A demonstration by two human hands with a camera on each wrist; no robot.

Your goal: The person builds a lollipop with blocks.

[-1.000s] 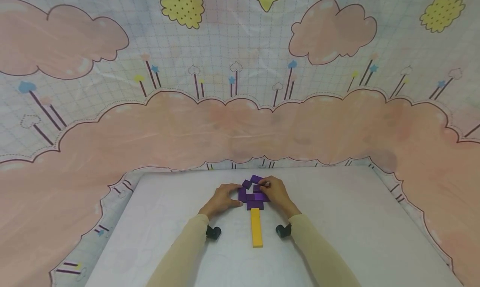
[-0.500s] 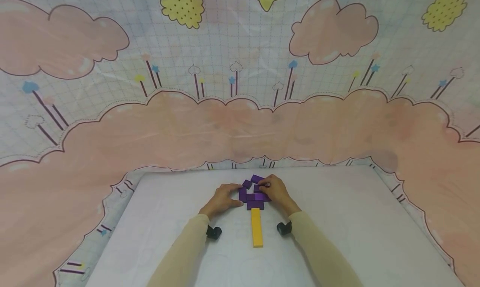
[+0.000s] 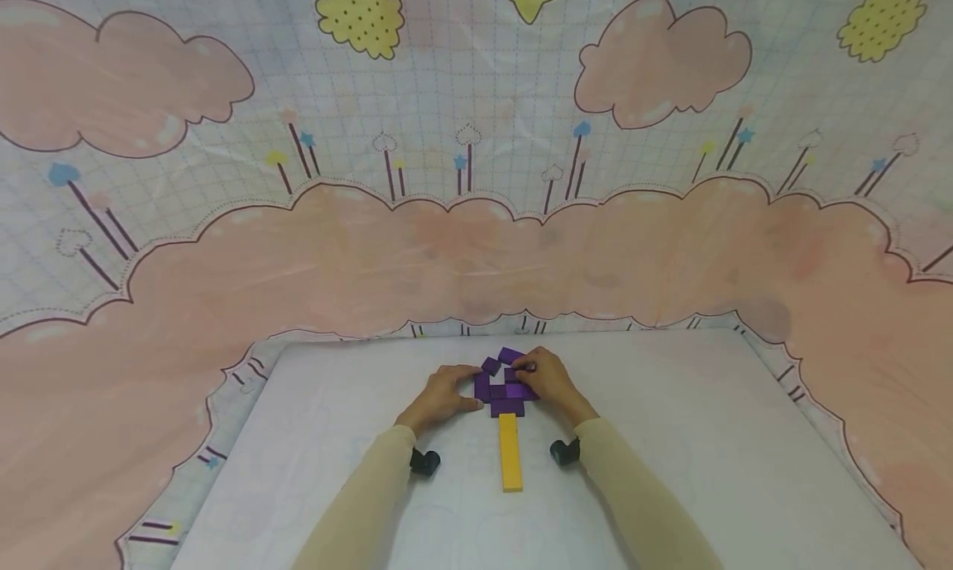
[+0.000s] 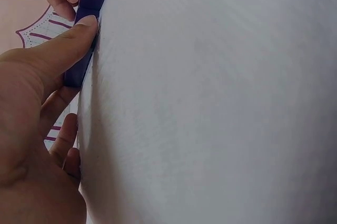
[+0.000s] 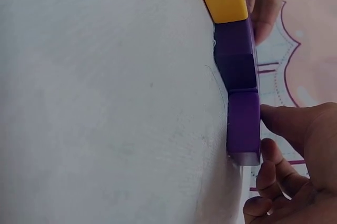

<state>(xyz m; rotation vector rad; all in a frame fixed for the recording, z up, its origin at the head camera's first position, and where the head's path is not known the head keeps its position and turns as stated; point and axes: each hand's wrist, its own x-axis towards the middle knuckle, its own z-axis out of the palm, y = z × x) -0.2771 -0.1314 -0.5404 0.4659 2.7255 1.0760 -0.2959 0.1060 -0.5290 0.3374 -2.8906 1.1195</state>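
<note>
Purple blocks form a ring on the white tabletop, and a long yellow block (image 3: pixel 510 454) runs from the lowest purple block (image 3: pixel 507 408) towards me. My left hand (image 3: pixel 439 399) holds the upright purple block (image 3: pixel 482 386) on the ring's left between thumb and index finger. In the left wrist view its thumb (image 4: pixel 73 42) lies against purple blocks. On the ring's right, my right hand (image 3: pixel 553 381) pinches a small purple block, mostly hidden by its fingers. The right wrist view shows that hand (image 5: pixel 310 155) behind another purple block (image 5: pixel 244 124).
A tilted purple block (image 3: pixel 490 366) and a top purple block (image 3: pixel 510 356) lie at the ring's far side. The white tabletop (image 3: pixel 335 471) ends at a patterned cloth backdrop (image 3: pixel 476 256). Black wrist cameras sit near both sleeves.
Both hands stay at the ring almost unmoved. The small purple block by my right fingertips has shifted very slightly to the right.
</note>
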